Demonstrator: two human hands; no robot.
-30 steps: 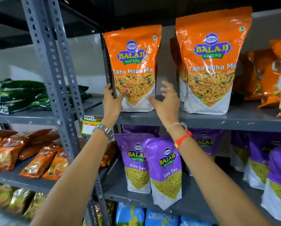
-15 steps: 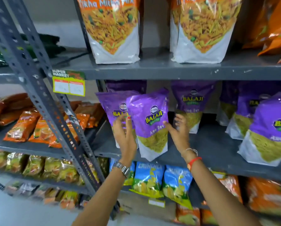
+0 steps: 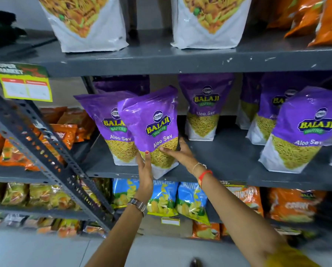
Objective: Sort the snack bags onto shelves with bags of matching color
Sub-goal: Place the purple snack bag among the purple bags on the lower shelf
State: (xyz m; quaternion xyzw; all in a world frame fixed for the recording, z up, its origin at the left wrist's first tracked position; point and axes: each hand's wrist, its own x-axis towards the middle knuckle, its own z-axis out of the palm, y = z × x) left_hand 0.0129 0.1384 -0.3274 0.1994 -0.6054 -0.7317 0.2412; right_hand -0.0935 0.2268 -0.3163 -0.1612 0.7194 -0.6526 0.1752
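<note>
Both hands grip one purple Aloo Sev bag point(image 3: 153, 128) at the front edge of the middle shelf point(image 3: 219, 157). Fingers of the left hand point(image 3: 145, 174) are closed on its lower left side, thumb across the front; fingers of the right hand point(image 3: 177, 153) are closed around its lower right edge. It tilts to the right, overlapping a second purple Aloo Sev bag point(image 3: 101, 120) just behind it on the left. More purple bags point(image 3: 205, 106) stand further right on this shelf. Orange-and-white bags point(image 3: 88, 24) stand on the upper shelf point(image 3: 161, 60), blue Crunchex bags point(image 3: 190, 201) below.
</note>
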